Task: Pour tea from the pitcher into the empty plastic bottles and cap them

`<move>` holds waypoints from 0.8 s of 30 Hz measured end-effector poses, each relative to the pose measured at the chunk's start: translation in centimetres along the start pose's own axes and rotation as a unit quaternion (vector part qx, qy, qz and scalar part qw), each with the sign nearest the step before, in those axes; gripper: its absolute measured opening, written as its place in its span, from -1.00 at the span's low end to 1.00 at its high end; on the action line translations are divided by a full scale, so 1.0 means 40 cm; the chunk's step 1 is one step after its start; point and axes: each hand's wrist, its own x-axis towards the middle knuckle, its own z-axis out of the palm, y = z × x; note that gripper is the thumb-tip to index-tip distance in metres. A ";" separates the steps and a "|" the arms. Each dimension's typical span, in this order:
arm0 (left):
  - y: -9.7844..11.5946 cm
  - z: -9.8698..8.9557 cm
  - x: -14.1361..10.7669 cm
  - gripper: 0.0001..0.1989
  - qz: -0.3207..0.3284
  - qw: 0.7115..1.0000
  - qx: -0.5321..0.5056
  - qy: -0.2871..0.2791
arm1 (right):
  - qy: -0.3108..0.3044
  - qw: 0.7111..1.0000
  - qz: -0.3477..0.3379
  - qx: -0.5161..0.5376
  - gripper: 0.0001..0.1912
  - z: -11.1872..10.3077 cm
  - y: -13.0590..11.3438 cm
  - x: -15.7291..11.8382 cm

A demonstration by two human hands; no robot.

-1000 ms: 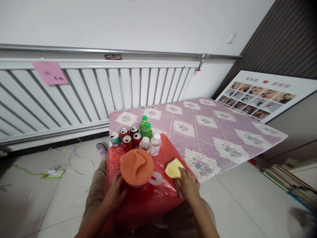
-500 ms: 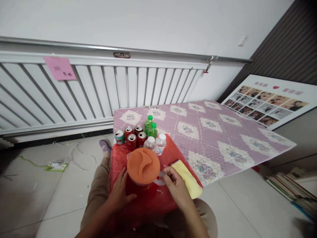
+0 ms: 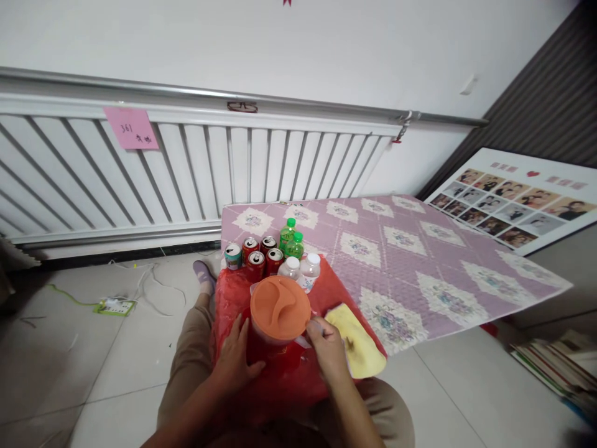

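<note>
A pitcher [image 3: 280, 308] with a round orange lid stands on the red plastic covering [image 3: 293, 379] right in front of me. My right hand [image 3: 328, 350] is closed around its handle on the right side, with the thumb on top. My left hand [image 3: 236, 359] rests on the covering at the pitcher's left, fingers stretched and thumb apart, holding nothing. Just behind the pitcher are two clear bottles with white caps [image 3: 310, 271]. A folded yellow cloth [image 3: 361, 348] with a dark mark lies to the right of my right hand.
Several opened drink cans [image 3: 256, 265] and two green bottles [image 3: 295, 247] are grouped behind the pitcher. A purple flowered cloth [image 3: 373, 249] covers the surface. Beyond it runs a white radiator [image 3: 261, 165]. A power strip [image 3: 114, 307] with cables lies on the floor at left.
The view has turned a little, shifting everything rightward. My right hand has closed more fully on the pitcher's handle. More of the yellow cloth, with its dark mark, shows now.
</note>
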 end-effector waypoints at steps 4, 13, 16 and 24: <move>-0.008 0.003 0.001 0.04 -0.004 1.000 0.012 -0.004 | 0.043 0.998 -0.020 0.045 -0.46 0.006 0.016 0.008; -0.002 -0.003 -0.007 0.01 -0.015 0.999 0.028 -0.017 | 0.098 0.984 -0.054 0.137 -0.42 -0.043 -0.068 0.018; 0.003 -0.006 -0.003 -0.03 -0.018 0.999 0.023 -0.014 | 0.120 0.980 -0.069 0.143 -0.43 -0.083 -0.101 0.015; 0.023 -0.022 -0.012 -0.17 -0.063 0.997 0.049 -0.001 | 0.192 0.970 -0.116 0.095 -0.53 -0.179 -0.109 0.005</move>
